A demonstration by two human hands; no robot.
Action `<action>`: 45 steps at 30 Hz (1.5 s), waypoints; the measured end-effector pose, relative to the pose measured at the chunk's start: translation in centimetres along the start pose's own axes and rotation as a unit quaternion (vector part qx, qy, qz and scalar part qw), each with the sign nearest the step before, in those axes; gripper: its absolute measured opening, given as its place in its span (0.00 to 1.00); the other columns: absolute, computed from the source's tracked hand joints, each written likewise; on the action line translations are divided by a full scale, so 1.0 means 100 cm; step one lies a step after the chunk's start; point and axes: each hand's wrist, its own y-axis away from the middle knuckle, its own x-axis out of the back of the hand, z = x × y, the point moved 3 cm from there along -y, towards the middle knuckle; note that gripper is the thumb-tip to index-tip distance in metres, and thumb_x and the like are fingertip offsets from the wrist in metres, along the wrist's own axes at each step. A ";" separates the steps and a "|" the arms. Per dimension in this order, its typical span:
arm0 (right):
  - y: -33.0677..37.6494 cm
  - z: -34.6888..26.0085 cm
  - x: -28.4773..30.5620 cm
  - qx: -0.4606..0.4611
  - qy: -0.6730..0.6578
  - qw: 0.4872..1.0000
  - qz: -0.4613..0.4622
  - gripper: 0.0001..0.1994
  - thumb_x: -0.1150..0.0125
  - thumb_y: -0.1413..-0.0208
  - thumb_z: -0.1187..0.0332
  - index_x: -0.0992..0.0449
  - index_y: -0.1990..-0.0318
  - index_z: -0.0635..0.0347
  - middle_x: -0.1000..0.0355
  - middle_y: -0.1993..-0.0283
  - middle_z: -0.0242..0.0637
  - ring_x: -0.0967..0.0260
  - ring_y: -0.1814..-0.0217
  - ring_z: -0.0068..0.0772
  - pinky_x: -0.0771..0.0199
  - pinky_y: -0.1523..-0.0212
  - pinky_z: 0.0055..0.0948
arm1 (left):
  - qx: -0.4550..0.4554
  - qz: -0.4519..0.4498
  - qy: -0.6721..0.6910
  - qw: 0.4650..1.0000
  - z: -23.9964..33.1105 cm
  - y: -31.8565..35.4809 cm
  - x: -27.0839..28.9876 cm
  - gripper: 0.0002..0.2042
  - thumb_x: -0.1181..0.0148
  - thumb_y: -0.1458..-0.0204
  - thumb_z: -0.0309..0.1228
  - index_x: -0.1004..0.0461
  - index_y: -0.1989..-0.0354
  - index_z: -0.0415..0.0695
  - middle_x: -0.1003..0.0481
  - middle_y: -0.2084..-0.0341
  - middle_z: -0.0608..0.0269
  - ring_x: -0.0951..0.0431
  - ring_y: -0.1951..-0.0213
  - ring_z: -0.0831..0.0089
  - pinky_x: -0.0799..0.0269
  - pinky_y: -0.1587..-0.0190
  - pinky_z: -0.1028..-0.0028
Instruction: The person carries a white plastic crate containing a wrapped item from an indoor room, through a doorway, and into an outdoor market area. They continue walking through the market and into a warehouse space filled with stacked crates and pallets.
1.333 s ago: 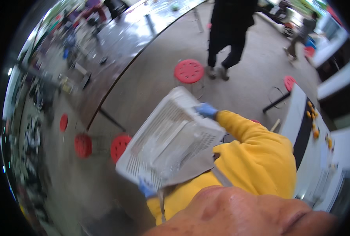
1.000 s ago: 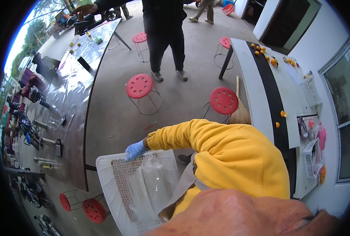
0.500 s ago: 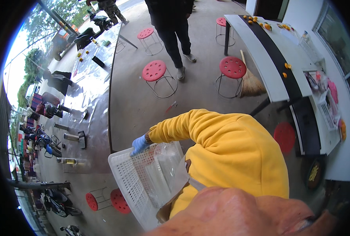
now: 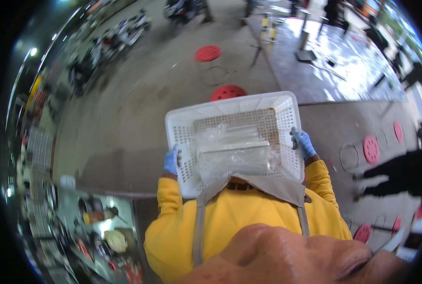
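I carry a white perforated plastic basket [image 4: 185, 132] level in front of my chest, one hand at each end. My left hand [image 4: 171, 160], in a blue glove, grips the basket's left side. On the opposite side my right hand [image 4: 304, 143], also in a blue glove, is closed on the rim, with darker fingertips showing. Inside lie clear plastic bags [image 4: 234, 154], flat and shiny; what they contain cannot be made out. My apron [image 4: 277, 185] touches the basket's near edge.
A shiny-topped table [image 4: 324, 87] stands ahead right, bearing a dark tray and bottles. Red stools [image 4: 227, 93] stand beyond the basket and at right [image 4: 371, 149]. A person in dark clothes [image 4: 395, 173] is at right. Cookware and food [image 4: 116, 240] crowd a surface at lower left.
My body and view have turned, bringing the basket from the left to the middle. My left hand, out of sight before, now shows on the basket; my right hand still grips it.
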 end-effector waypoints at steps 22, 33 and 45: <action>-0.478 -0.188 -0.218 0.034 0.045 0.994 -0.094 0.16 0.44 0.46 0.54 0.29 0.67 0.59 0.38 0.80 0.28 0.43 0.86 0.19 0.40 0.86 0.20 | 0.014 0.152 0.080 0.985 0.195 -0.363 -0.009 0.19 0.43 0.50 0.48 0.33 0.72 0.40 0.38 0.90 0.69 0.41 0.92 0.80 0.44 0.91 0.79; -0.768 -0.314 -0.395 0.070 0.034 0.990 -0.117 0.16 0.45 0.46 0.54 0.30 0.67 0.60 0.39 0.80 0.26 0.44 0.86 0.16 0.41 0.86 0.19 | -0.044 0.154 0.063 0.985 0.369 -0.659 -0.006 0.21 0.43 0.52 0.49 0.30 0.72 0.39 0.38 0.89 0.70 0.42 0.91 0.80 0.43 0.88 0.80; -1.103 -0.496 -0.643 0.122 0.172 0.960 -0.186 0.20 0.46 0.47 0.50 0.29 0.64 0.62 0.37 0.77 0.29 0.42 0.81 0.19 0.37 0.81 0.21 | -0.004 0.269 0.221 0.937 0.506 -0.938 -0.005 0.19 0.44 0.50 0.48 0.35 0.71 0.42 0.43 0.90 0.72 0.45 0.91 0.82 0.47 0.90 0.82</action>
